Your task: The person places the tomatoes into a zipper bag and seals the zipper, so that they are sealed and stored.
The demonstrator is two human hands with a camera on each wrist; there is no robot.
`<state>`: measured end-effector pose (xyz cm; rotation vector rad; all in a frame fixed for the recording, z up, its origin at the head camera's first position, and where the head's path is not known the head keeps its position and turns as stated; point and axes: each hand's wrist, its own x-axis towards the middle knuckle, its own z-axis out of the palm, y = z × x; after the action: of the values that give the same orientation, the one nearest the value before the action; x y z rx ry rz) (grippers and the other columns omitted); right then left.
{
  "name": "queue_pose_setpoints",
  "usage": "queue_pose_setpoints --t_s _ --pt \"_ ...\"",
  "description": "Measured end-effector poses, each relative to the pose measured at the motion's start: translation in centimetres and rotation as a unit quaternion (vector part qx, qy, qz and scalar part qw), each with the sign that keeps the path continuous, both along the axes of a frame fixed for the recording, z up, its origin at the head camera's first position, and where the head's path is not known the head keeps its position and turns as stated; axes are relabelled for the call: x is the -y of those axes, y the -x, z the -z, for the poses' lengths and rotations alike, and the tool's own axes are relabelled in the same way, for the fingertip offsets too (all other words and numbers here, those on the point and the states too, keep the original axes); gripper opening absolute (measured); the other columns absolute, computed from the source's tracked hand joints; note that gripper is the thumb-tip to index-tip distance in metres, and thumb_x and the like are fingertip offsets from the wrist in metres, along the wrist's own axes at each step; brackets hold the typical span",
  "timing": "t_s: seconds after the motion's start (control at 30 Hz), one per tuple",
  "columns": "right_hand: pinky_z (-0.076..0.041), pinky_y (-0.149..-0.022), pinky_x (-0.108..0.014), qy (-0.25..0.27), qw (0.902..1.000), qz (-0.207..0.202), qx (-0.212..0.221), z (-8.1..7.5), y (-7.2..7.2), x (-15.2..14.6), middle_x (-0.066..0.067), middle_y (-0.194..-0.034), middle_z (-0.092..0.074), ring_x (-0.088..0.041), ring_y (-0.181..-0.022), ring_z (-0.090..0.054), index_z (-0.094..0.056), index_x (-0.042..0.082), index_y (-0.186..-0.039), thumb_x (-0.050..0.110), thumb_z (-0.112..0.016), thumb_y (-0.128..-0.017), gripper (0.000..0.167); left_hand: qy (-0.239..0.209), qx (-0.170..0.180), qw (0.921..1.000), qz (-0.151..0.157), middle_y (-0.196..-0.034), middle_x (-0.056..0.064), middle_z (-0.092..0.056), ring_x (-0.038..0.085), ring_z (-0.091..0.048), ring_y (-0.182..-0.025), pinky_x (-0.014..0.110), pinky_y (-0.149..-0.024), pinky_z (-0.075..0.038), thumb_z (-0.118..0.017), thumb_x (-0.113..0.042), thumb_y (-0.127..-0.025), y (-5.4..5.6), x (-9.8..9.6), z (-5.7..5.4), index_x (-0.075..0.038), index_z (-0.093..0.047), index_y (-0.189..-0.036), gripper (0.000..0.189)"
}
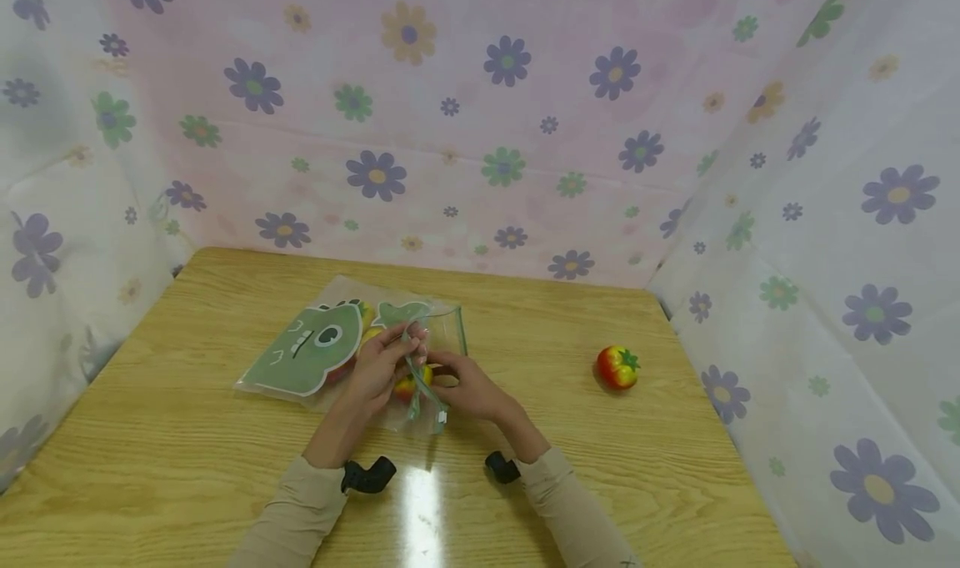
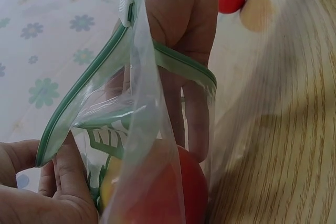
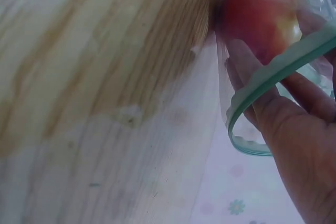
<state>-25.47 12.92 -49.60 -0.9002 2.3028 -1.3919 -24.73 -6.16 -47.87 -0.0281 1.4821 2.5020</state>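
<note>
A clear zip bag with a green cartoon face lies on the table, its green-edged mouth spread toward the right. My left hand pinches the rim of that mouth between thumb and fingers. Through the opening reaches my right hand, its fingers extended inside the bag at a red-and-yellow fruit. In the left wrist view those fingers point down beside the fruit, not wrapped round it. A white zip slider sits on the green rim. More red-and-yellow fruit shows partly behind the printed face.
Another red-and-yellow fruit with a green leafy top stands on the right of the wooden table. Flowered cloth hangs along the back and both sides. Black wrist mounts stick out near both cuffs.
</note>
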Motion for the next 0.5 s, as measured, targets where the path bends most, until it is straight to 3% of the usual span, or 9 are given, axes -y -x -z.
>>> queue_pose_setpoints --t_s 0.17,0.5 --pt "-0.048 -0.112 -0.038 0.015 0.9999 -0.008 0.0 0.36 0.17 -0.11 -0.016 -0.151 -0.05 -0.032 -0.137 -0.051 -0.047 0.0 -0.15 0.002 -0.062 -0.1 0.051 0.007 -0.003 1.0 0.005 -0.103 -0.009 -0.072 0.004 -0.066 -0.085 0.015 -0.076 -0.057 -0.052 0.0 -0.105 -0.07 0.12 -0.01 0.008 -0.041 -0.146 0.043" --pt "-0.057 -0.1 -0.035 0.001 0.9992 0.04 0.0 -0.37 -0.44 -0.76 -0.016 -0.147 -0.055 -0.035 -0.125 -0.061 -0.054 0.002 -0.145 0.008 -0.066 -0.1 0.047 0.001 -0.006 0.9999 0.009 -0.102 -0.005 -0.07 0.006 -0.064 -0.081 0.015 -0.073 -0.057 -0.053 0.0 -0.105 -0.09 0.11 -0.03 0.01 -0.043 -0.142 0.04"
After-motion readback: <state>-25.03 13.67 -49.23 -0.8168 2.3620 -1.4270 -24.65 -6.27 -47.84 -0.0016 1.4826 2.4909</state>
